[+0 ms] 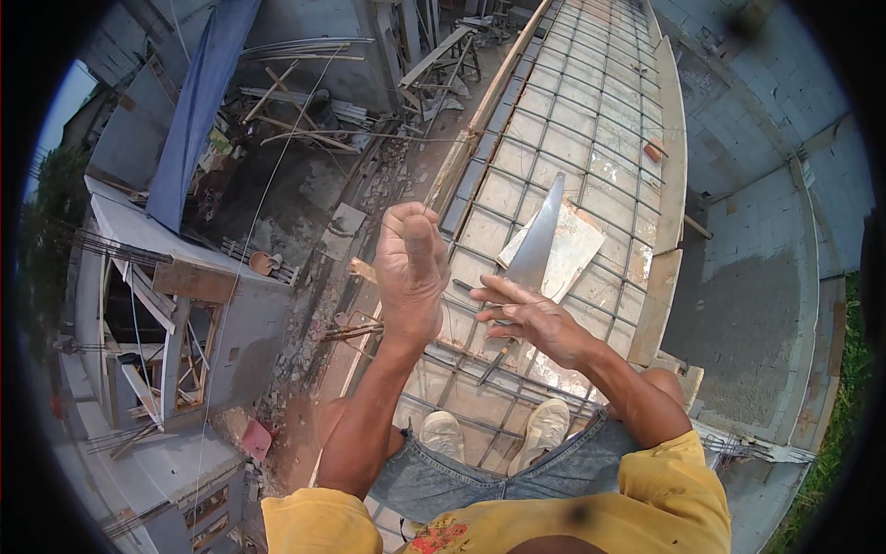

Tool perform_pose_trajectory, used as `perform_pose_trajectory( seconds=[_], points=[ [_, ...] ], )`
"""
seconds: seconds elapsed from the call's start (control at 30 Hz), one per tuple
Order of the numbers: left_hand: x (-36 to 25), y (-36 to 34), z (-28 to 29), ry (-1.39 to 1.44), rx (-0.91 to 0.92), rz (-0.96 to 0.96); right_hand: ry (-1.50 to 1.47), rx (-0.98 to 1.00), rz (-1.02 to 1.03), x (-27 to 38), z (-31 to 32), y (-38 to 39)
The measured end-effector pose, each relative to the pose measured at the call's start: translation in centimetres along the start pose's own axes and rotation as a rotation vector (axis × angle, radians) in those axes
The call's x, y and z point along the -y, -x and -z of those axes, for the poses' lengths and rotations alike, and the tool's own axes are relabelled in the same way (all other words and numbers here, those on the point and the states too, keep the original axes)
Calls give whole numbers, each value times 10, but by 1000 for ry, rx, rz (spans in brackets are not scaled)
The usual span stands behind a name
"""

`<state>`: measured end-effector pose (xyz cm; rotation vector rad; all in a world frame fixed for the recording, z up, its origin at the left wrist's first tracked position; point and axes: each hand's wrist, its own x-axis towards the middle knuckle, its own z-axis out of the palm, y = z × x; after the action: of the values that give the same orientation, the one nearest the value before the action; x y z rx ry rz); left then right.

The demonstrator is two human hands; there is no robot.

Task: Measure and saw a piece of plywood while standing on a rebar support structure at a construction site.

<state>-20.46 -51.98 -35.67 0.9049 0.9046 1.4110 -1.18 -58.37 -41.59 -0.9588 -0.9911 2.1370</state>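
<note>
Currently leaning over a steel bar grid (600, 111), with pale shoes (544, 429) planted among the bars near the lower edge. Holding the left hand (413, 268) raised over the grid's left side, curled closed, with the thumb upright against the bent fingers; cannot tell whether pinching anything inside. Stretching the right hand (526, 319) in from the right, palm down, with fingers extended and slightly apart, over the near end of a saw blade (543, 231). Cannot tell whether touching the saw there, with its handle hidden from sight. Seen across a pale board (583, 245) on top of the bars, ahead of the right hand, with the narrow tip pointing away from the body. Visible just below the same hand, a thin dark rod (496, 362), too small to identify. Bordered along the grid by a right plank (676, 148) and a left plank (491, 97), with a reddish block (653, 150) near the right one. Hung farther left, a blue sheet (196, 125). Dressed in a yellow shirt (678, 489) and jeans (572, 466).
</note>
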Motion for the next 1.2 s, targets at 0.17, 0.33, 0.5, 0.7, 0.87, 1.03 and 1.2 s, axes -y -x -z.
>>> perform_pose_trajectory(
  seconds=[0.17, 0.33, 0.5, 0.7, 0.87, 1.03, 1.2],
  points=[
    [-2, -8, 2, 108, -74, 50, 237, 367, -58, 14, 12, 13],
    [-20, -26, 38, 23, -105, -43, 1177, -381, -87, 45, 49, 21],
    [21, 5, 0, -339, 496, 351, 206, -364, 445, 56, 47, 16],
    [55, 26, -11, -411, 666, 510, 219, -419, 459, 67, 48, 26],
    [49, 21, 3, -554, 552, 468, 59, -522, 559, 89, 77, 51],
    [48, 22, -11, -678, 590, 42, 403, -799, 459, 103, 93, 66],
    [48, 15, -9, -846, 595, -36, 683, -844, 380, 97, 109, 72]
  ],
)
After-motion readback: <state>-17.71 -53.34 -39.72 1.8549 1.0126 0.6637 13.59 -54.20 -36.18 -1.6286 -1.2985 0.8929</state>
